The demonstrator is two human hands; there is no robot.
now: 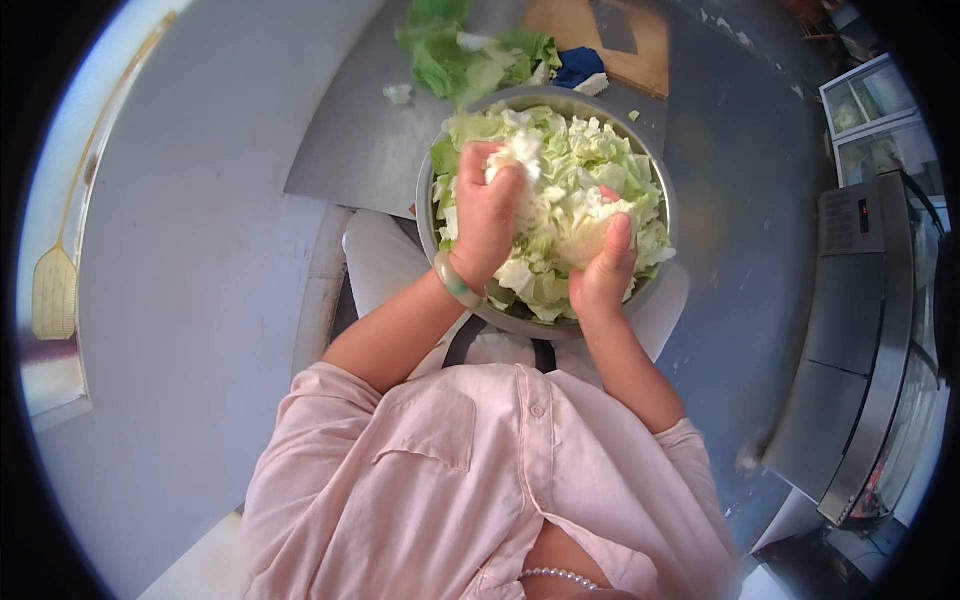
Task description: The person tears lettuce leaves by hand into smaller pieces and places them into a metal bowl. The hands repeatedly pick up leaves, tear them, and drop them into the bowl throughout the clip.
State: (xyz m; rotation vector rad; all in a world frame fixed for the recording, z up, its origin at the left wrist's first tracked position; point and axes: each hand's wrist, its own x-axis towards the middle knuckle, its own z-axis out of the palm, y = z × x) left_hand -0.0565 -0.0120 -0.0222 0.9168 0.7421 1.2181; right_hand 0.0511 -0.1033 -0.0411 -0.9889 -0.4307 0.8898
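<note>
A round steel bowl [669, 217] rests on my lap, heaped with torn pale green lettuce pieces [555, 139]. Over its left part my left hand [489, 199], with a jade-coloured bangle at the wrist, grips a whitish piece of lettuce that is blurred. At the right side of the bowl my right hand [606, 262] holds a larger pale chunk of lettuce [589, 232], thumb on its near side and most fingers hidden behind it. The two hands are apart, both just above the heap.
Beyond the bowl, a grey surface [360, 142] bears green outer leaves [439, 64], a dark blue cloth [579, 67] and a wooden board [645, 60]. A yellow fly swatter [55, 292] hangs at far left. A metal appliance [847, 292] stands at right.
</note>
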